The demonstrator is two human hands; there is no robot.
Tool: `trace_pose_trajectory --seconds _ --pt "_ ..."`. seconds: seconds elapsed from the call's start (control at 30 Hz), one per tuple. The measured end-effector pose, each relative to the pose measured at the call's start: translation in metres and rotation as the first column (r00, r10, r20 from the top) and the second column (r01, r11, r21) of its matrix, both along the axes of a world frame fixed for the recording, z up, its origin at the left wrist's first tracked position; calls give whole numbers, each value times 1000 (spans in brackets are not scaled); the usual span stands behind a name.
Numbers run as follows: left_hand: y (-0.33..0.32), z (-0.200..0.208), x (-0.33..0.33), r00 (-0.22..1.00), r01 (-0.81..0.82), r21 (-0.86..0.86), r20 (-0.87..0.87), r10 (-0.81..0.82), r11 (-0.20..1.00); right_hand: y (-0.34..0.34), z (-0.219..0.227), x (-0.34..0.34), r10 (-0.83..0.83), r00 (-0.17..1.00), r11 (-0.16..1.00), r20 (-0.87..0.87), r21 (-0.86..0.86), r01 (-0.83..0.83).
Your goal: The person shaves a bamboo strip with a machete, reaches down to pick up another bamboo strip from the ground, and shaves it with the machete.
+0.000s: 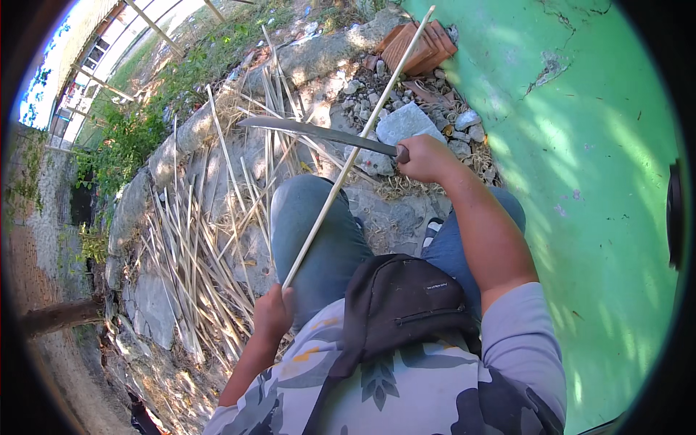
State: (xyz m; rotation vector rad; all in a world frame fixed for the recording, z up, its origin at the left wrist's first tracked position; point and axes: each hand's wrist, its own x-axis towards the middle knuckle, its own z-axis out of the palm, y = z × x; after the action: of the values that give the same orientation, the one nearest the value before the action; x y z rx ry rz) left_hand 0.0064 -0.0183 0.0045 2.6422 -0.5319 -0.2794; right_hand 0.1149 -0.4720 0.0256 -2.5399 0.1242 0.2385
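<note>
Across the lap, running from about 7 o'clock up to 1 o'clock, is a long thin bamboo stick (355, 148), pale and straight. Left hand (273, 313) is closed around its lower end, down by the left knee. Right hand (424, 157) has a tight fist on the handle of a machete (319, 133), blade pointing off to 10 o'clock and crossing the stick near its middle. Black bag (400, 301) sits on the chest. Pile of split cane strips (199, 239) at 9 o'clock on the rocks, clay roof tiles (417, 45) at 12, green wall (594, 181) at 3.
</note>
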Motion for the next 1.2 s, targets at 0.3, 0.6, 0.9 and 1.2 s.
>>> trace_pose_trajectory --seconds 0.3,0.6,0.9,1.2 --pt "-2 7 -5 1000 -22 0 -4 22 1000 17 12 -7 97 994 995 45 -25 -96" --pt "9 13 -18 1000 -28 41 -8 28 999 54 34 -32 259 953 946 155 -240 -217" --pt "4 17 -11 1000 -2 44 -26 3 999 18 14 -24 29 981 1000 190 0 -29" --pt "-4 22 -5 999 -20 21 -42 21 1000 -1 12 -8 44 999 995 -12 94 -42"
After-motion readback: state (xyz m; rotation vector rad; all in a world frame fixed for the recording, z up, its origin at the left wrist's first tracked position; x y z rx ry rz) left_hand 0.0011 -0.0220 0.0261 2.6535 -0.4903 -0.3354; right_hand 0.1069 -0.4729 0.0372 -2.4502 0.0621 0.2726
